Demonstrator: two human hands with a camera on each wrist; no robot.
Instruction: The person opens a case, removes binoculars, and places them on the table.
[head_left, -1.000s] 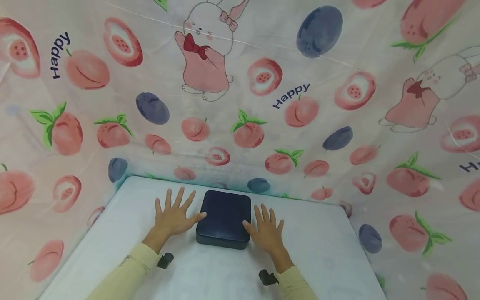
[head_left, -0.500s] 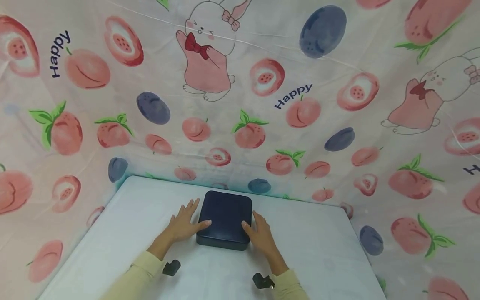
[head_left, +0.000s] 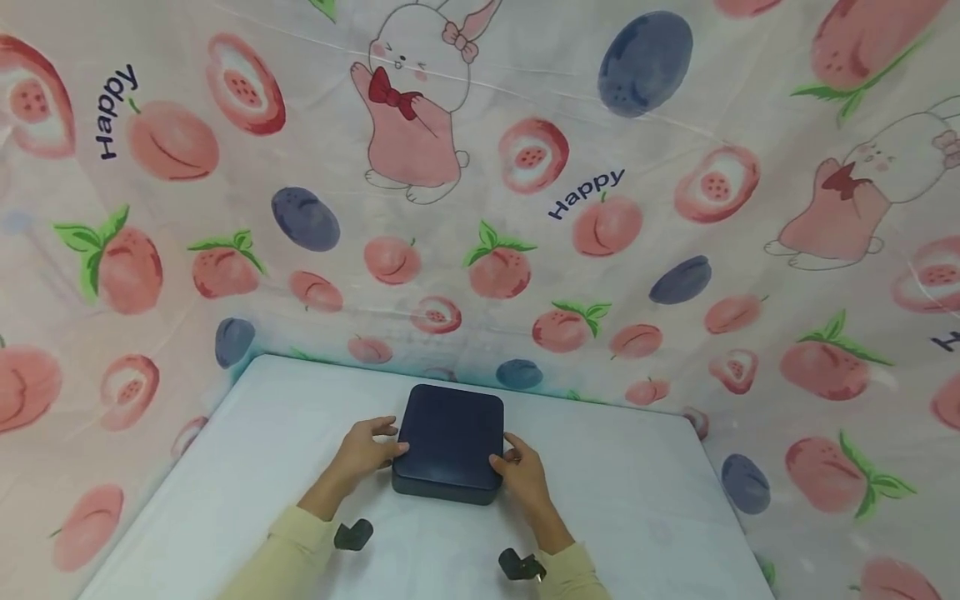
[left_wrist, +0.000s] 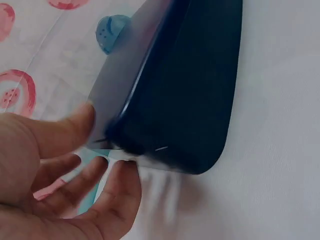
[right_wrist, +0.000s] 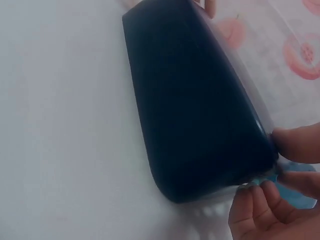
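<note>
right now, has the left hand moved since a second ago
Yes: against the far edge of the white table in the head view, the left hand has drawn slightly back, away from that edge, and rightward toward the dark blue box.

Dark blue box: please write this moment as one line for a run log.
dark blue box: on white table | left hand: grips box's left side | right hand: grips box's right side
</note>
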